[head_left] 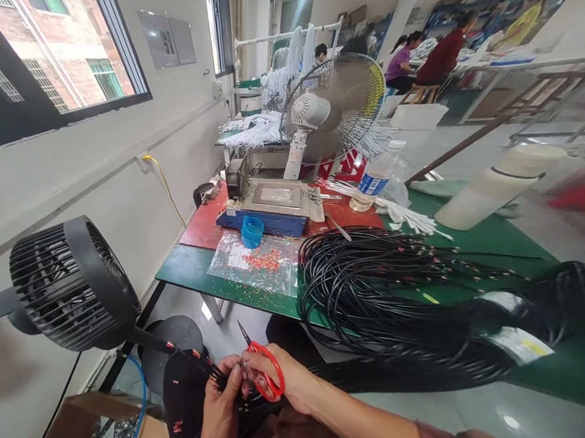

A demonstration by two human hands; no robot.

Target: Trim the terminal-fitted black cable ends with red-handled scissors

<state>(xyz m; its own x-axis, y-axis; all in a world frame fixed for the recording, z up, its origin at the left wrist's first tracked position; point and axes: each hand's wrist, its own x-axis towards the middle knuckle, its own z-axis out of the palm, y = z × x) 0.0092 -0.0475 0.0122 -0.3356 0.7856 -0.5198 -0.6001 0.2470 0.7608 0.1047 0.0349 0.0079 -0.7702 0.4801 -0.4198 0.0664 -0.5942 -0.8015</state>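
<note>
A green table runs from the middle of the view to the right, its near edge cutting diagonally above the person's lap. Below that edge lies open grey floor, and the hands work there, off the table, low in the centre of the view. To the left, a black fan stands close beside the hands, with a pale wall and a window behind it.

The left hand is clenched around a bundle of thin black wires whose ends show small red and orange tips pointing up and left toward the fan. The right hand grasps one pair of red-handled scissors, fingers through the loops; the short blades point up and left, just beside the wire ends, and whether they touch is unclear.

A large coil of black cable rests on the table and spills over its near edge toward the lap. Further back sit one blue and grey machine on a red mat, one small blue cup in front of it, a clear plastic sheet strewn with red scraps, one water bottle, one white fan and one white cylinder lying tilted. Several people sit at benches far behind.
</note>
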